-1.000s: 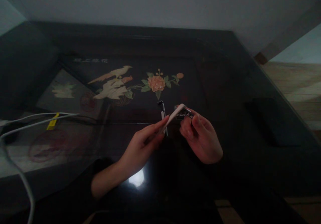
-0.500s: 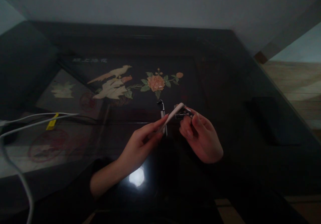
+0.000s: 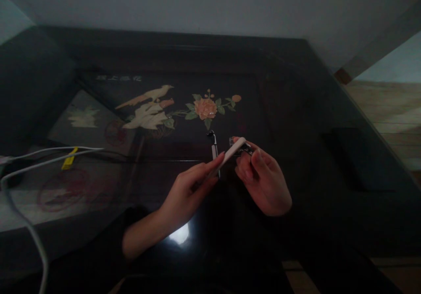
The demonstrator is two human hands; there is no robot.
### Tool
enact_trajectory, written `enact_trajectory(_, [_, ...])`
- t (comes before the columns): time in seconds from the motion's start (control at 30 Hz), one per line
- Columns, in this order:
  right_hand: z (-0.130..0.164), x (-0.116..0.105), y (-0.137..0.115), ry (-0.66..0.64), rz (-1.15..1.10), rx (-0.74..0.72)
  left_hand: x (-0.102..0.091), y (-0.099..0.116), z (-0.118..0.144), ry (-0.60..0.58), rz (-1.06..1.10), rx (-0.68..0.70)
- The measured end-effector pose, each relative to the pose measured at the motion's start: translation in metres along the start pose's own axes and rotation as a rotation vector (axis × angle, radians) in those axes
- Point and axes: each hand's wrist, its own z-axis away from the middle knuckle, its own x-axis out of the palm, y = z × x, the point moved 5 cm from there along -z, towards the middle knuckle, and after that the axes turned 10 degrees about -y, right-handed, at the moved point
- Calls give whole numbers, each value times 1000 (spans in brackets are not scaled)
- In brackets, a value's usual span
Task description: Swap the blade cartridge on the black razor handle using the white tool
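My left hand (image 3: pixel 184 193) is closed on a pale, flat stick with a rounded end (image 3: pixel 235 148), pinched between thumb and fingers and tilted up to the right. My right hand (image 3: pixel 265 177) has its fingers curled around a small shiny metal tool (image 3: pixel 246 148), whose kind I cannot make out. The stick's tip crosses in front of this tool; whether they touch is unclear. Behind the left fingertips, a slim white and silver tool with a dark bent head (image 3: pixel 215 147) lies on the table, its lower part partly hidden.
The glossy dark table (image 3: pixel 289 79) bears a bird-and-flower picture (image 3: pixel 205 109). White cables (image 3: pixel 24 224) and a yellow tag (image 3: pixel 69 159) lie at left. A dark flat rectangular object (image 3: pixel 362 158) rests at right. A grey wall (image 3: pixel 197 4) stands behind.
My left hand has shifted slightly right, and the stick's tip has slid further right across the metal tool. My right hand has barely moved.
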Motion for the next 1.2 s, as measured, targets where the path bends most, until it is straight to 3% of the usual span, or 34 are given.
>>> enact_trajectory(0.73, [0,-5,2,9,3,19,6,10,5,-92,1,100])
enact_trajectory(1.2, [-1,-2,3,-57,15,29,1,6,1,-1,-87,106])
